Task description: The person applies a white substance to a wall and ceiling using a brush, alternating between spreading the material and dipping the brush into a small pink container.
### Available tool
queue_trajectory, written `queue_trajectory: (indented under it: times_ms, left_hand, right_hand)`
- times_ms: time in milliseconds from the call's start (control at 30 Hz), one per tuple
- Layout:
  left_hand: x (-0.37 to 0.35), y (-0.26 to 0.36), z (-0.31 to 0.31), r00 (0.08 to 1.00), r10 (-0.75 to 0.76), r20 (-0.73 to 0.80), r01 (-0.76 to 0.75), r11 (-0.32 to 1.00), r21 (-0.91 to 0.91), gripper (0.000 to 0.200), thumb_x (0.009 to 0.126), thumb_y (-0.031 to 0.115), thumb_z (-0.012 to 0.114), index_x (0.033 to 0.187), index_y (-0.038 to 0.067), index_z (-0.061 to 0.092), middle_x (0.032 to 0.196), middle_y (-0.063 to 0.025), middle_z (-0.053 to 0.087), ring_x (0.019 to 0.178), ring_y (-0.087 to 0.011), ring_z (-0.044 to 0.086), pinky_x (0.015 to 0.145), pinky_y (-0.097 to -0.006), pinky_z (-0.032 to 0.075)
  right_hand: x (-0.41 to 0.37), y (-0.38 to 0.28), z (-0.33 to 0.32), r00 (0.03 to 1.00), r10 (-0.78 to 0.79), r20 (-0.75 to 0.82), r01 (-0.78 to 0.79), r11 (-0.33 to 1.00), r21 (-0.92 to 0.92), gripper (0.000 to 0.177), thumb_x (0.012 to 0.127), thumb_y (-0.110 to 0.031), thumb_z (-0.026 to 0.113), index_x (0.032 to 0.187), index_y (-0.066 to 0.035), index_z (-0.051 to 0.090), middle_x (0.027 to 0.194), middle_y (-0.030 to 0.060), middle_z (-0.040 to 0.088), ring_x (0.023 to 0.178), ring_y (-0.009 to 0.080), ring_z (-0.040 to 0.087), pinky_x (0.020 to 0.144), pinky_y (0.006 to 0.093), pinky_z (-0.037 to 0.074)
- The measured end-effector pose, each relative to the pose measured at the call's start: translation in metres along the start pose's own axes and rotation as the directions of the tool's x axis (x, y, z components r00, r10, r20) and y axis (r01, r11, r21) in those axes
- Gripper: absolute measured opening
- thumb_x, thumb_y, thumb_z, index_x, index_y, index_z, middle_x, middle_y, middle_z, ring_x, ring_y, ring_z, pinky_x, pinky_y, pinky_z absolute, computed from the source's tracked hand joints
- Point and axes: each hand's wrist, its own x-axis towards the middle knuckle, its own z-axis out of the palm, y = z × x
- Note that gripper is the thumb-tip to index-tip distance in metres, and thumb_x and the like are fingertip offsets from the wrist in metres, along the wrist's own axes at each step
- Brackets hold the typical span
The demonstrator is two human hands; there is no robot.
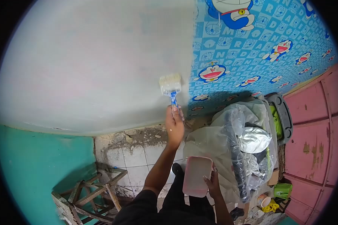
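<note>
My left hand point(175, 122) is closed around the blue-and-white handle of a wide paintbrush point(170, 85), raised in front of the wall. The brush's pale bristles point upward and appear to lie against the white-coated wall point(101, 63), just left of the blue cartoon wallpaper point(229, 48). Lower down, my right hand point(213, 183) grips the right side of a pink rectangular tub point(185, 189). Whitish liquid fills part of the tub, which I hold in front of my legs. Some white specks mark both hands.
Plastic sheeting point(210, 144) covers a pile of items on the right, beside a grey tray-like part point(281, 116). A wooden frame point(90, 195) stands lower left by the green wall point(37, 161). Rubble point(129, 138) lies along the wall base. A pink door point(308, 131) is at right.
</note>
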Motion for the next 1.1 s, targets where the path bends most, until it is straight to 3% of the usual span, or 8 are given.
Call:
queue_trajectory:
  times_ms: [67, 167, 267, 367, 467, 567, 767, 1100]
  left_hand:
    - [-0.008, -0.075, -0.004, 0.999, -0.045, -0.025, 0.044, 0.999, -0.004, 0.029, 0.107, 0.027, 0.036, 0.097, 0.003, 0.05, 0.071, -0.0027, 0.047, 0.061, -0.0098, 0.043, 0.055, -0.0265, 0.037]
    - [-0.026, -0.196, -0.017, 0.994, -0.097, -0.044, 0.106, 0.95, 0.295, 0.029, 0.106, 0.025, 0.036, 0.096, 0.002, 0.05, 0.071, -0.0097, 0.049, 0.061, -0.0201, 0.047, 0.057, -0.0357, 0.04]
    - [-0.052, -0.273, -0.02, 0.976, -0.208, -0.061, 0.216, 0.911, 0.352, 0.031, 0.105, 0.027, 0.037, 0.096, 0.0, 0.05, 0.074, -0.0175, 0.053, 0.066, -0.0299, 0.053, 0.062, -0.0436, 0.042]
    - [-0.079, -0.374, -0.03, 0.975, -0.196, -0.103, 0.222, 0.846, 0.484, 0.034, 0.104, 0.029, 0.039, 0.096, -0.001, 0.054, 0.078, -0.0207, 0.056, 0.07, -0.0335, 0.057, 0.064, -0.0447, 0.044]
    - [-0.092, -0.464, -0.042, 0.912, -0.408, -0.029, 0.371, 0.795, 0.48, 0.029, 0.099, 0.024, 0.041, 0.09, 0.001, 0.056, 0.072, -0.0093, 0.056, 0.061, -0.0211, 0.054, 0.057, -0.0364, 0.042]
    - [-0.063, -0.36, -0.036, 0.712, -0.701, -0.048, 0.702, 0.708, 0.082, 0.03, 0.099, 0.024, 0.043, 0.09, 0.001, 0.06, 0.069, -0.0069, 0.056, 0.058, -0.0184, 0.052, 0.056, -0.0341, 0.043]
    - [-0.012, -0.157, -0.028, 0.693, -0.721, 0.011, 0.718, 0.688, -0.1, 0.032, 0.101, 0.03, 0.048, 0.093, 0.002, 0.061, 0.074, -0.001, 0.056, 0.063, -0.011, 0.051, 0.057, -0.0271, 0.042]
    - [-0.003, 0.183, -0.02, 0.874, -0.339, 0.348, 0.454, 0.825, -0.337, 0.03, 0.105, 0.031, 0.043, 0.107, 0.003, 0.05, 0.081, -0.0023, 0.049, 0.064, -0.0098, 0.045, 0.06, -0.0247, 0.038]
  right_hand:
    - [0.001, 0.002, 0.0, 1.0, 0.003, 0.012, -0.003, 1.0, 0.008, 0.079, 0.089, -0.006, 0.058, 0.154, -0.006, 0.013, 0.148, 0.0168, 0.035, 0.136, 0.0267, 0.036, 0.112, 0.0381, 0.028]
    - [0.003, 0.011, -0.005, 0.999, 0.027, 0.024, -0.027, 1.0, 0.003, 0.081, 0.088, -0.007, 0.06, 0.155, -0.006, 0.013, 0.15, 0.0169, 0.033, 0.138, 0.0273, 0.033, 0.114, 0.0383, 0.026]
    - [0.003, 0.014, -0.009, 0.997, 0.079, 0.013, -0.079, 0.997, -0.01, 0.083, 0.087, -0.008, 0.061, 0.155, -0.006, 0.013, 0.15, 0.0171, 0.032, 0.14, 0.0273, 0.031, 0.114, 0.0388, 0.024]
    - [0.001, 0.018, -0.009, 0.997, 0.075, 0.024, -0.074, 0.996, -0.055, 0.084, 0.087, -0.01, 0.062, 0.155, -0.006, 0.012, 0.15, 0.0175, 0.032, 0.139, 0.0275, 0.032, 0.114, 0.0394, 0.024]
    - [0.0, 0.015, -0.005, 0.997, 0.062, 0.04, -0.059, 0.996, -0.067, 0.084, 0.087, -0.01, 0.062, 0.155, -0.005, 0.012, 0.15, 0.0179, 0.031, 0.139, 0.0282, 0.033, 0.114, 0.0396, 0.025]
    - [-0.007, 0.018, -0.008, 0.997, 0.073, 0.041, -0.07, 0.995, -0.064, 0.084, 0.087, -0.008, 0.062, 0.155, -0.005, 0.012, 0.151, 0.0183, 0.03, 0.14, 0.0291, 0.032, 0.114, 0.0399, 0.025]
    - [-0.01, -0.001, -0.004, 0.995, 0.055, 0.081, -0.051, 0.998, -0.048, 0.081, 0.088, -0.006, 0.06, 0.154, -0.006, 0.013, 0.148, 0.0184, 0.034, 0.138, 0.0275, 0.035, 0.113, 0.0389, 0.027]
    - [-0.011, -0.028, 0.006, 0.998, 0.039, 0.052, -0.039, 0.999, -0.008, 0.079, 0.089, -0.005, 0.059, 0.154, -0.007, 0.016, 0.149, 0.0167, 0.034, 0.139, 0.0256, 0.033, 0.112, 0.0375, 0.029]
